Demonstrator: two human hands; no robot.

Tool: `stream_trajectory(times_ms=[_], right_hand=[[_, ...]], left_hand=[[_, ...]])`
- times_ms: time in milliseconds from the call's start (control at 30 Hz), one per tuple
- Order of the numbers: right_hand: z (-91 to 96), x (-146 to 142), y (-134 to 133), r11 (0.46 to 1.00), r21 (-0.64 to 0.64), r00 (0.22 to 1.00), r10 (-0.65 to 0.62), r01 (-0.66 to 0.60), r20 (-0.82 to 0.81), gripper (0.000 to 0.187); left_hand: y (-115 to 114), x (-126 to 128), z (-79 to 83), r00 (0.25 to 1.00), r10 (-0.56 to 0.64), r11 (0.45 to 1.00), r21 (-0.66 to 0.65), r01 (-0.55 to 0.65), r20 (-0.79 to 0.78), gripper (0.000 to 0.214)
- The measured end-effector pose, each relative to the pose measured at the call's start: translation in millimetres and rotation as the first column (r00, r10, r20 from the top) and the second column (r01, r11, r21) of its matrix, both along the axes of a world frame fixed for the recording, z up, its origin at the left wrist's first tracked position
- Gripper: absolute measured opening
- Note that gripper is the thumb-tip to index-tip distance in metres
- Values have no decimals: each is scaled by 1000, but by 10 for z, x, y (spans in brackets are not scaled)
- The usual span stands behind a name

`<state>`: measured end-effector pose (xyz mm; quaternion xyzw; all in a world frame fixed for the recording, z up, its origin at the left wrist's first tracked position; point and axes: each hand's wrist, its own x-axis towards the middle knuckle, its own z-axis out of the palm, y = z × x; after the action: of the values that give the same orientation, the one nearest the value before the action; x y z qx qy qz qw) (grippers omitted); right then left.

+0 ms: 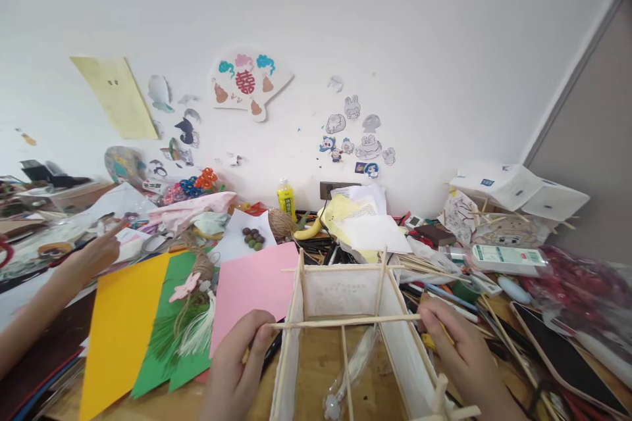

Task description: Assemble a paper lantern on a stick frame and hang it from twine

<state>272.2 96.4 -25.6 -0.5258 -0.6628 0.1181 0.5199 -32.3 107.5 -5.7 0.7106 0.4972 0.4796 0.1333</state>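
Note:
My left hand [244, 355] is closed, thumb and fingers pinching one end of a thin wooden stick [345, 323]. The other end sits in the pinch of my right hand [457, 345]. Level between my hands, the stick spans the top of a box-shaped frame [340, 293] made of wooden sticks with white paper walls. Whether the stick touches the frame, I cannot tell. Through the frame's open middle, a clear plastic wrapper with something white [358, 362] shows on the wooden table.
Another person's hand [93, 253] points from the left. Coloured card sheets [123, 322] lie left of the frame. Behind it are a yellow-labelled bottle [285, 199], a twine ball [281, 225] and a banana [309, 230]. A tablet-like device [567, 355] and loose pens lie at right.

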Motion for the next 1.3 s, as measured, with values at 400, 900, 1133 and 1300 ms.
stream_trajectory(times_ms=[400, 900, 1133, 1300], right_hand=[[-125, -58, -15, 996, -85, 994, -10, 1, -107, 41], [-207, -33, 50, 998, -46, 997, 30, -33, -74, 40], [-143, -69, 48, 1000, -10, 997, 28, -29, -66, 42], [-101, -90, 48, 999, 24, 998, 26, -24, -61, 44]], left_hand=[[26, 12, -80, 989, -73, 997, -21, 76, 129, 34], [59, -15, -207, 983, -59, 996, -50, 69, 171, 30], [58, -67, -235, 989, -25, 998, -57, 34, 148, 30], [75, -86, -247, 989, -31, 997, -66, 41, 146, 30]])
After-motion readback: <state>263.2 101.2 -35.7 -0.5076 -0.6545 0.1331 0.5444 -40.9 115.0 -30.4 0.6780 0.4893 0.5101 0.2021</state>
